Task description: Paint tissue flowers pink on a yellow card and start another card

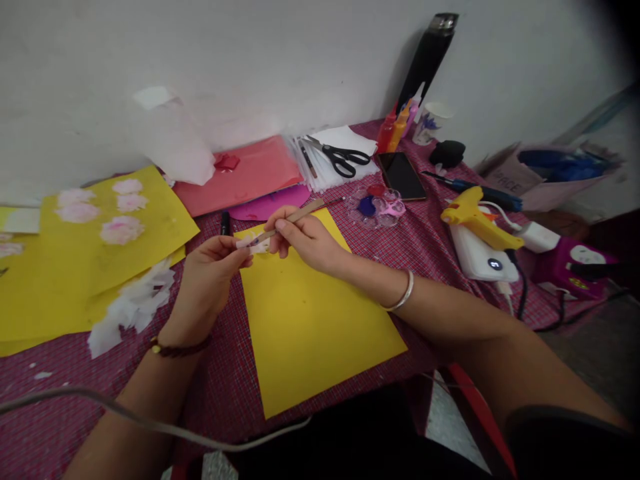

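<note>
Over the far edge of a yellow sheet, my two hands are close together. My left hand pinches a small whitish-pink piece of paper between thumb and fingertips. In my right hand is a slim, flat brown stick-like tool, held like a pen. Its lower end meets the pale piece, where a small dark spot shows. Part of the tool is hidden by my fingers. Just beyond lies a paint palette with blue, red and pink in its wells.
Yellow sheets bearing pink paper puffs lie left, near torn white tissue. Scissors, a phone and paint bottles sit at the back. A yellow glue gun, white power bank and cables are at right.
</note>
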Available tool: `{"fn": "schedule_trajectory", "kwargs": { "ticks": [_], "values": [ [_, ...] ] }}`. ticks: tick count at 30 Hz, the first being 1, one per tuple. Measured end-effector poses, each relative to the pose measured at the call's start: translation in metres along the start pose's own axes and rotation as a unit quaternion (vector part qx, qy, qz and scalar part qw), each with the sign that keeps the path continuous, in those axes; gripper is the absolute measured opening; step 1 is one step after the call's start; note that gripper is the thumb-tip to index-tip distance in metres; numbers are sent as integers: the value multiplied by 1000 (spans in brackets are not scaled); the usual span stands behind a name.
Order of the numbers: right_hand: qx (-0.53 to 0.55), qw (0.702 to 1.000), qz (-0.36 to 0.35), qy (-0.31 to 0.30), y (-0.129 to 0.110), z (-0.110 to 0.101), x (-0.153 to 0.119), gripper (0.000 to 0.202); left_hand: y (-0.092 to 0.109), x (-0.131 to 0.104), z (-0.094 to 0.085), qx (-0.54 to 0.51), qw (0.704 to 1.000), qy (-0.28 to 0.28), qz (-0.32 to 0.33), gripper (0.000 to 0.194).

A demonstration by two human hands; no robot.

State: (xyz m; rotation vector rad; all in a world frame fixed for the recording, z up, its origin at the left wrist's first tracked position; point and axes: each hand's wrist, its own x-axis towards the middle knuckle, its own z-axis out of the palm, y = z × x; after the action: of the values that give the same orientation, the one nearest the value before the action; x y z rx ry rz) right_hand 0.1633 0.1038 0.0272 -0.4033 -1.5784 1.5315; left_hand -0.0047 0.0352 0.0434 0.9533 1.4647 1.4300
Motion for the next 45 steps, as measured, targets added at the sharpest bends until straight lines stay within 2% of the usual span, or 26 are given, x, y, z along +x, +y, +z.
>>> {"fn": "schedule_trajectory", "kwargs": {
  "ticks": [7,9,12,17,21,23,25,27,29,30,31,32,35,38,41,43,45],
  "values": [
    [31,998,38,43,-12,3,0,23,5,2,-6,-137,987,-32,-74,6],
    [54,995,63,56,-17,3,1,22,7,4,-8,-151,984,-42,-84,11],
    [101,988,91,72,-25,4,3,20,11,7,-8,-156,983,-61,-70,3],
    [172,976,103,87,-34,1,8,22,21,13,6,-135,989,-67,0,7],
    [166,973,110,118,-38,-4,10,21,25,17,23,-116,990,-59,58,8],
    [151,969,112,160,-37,-6,11,23,26,16,29,-67,991,-46,106,6],
    [152,960,125,199,-36,-7,12,28,27,13,30,27,983,-18,178,8],
    [191,943,165,219,-37,-9,13,29,30,10,28,164,947,-2,277,12],
    [262,918,208,211,-40,-12,14,23,32,10,24,290,883,-6,369,15],
    [297,908,217,200,-42,-13,15,19,34,10,23,323,861,-8,392,16],
    [325,902,215,184,-44,-14,16,15,35,10,22,327,859,-7,394,15],
    [339,903,204,167,-45,-15,17,14,36,11,22,306,875,-4,374,14],
    [304,929,161,139,-43,-19,21,14,37,12,25,183,950,-14,251,8],
    [261,935,174,163,-30,-24,24,20,38,16,24,144,973,-68,168,8],
    [252,925,218,185,-13,-33,25,28,33,28,16,226,956,-122,141,19],
    [209,930,236,191,-5,-39,25,29,27,38,10,328,918,-143,173,18],
    [147,938,242,200,0,-44,26,28,17,49,6,412,863,-180,230,14]
  ]
}}
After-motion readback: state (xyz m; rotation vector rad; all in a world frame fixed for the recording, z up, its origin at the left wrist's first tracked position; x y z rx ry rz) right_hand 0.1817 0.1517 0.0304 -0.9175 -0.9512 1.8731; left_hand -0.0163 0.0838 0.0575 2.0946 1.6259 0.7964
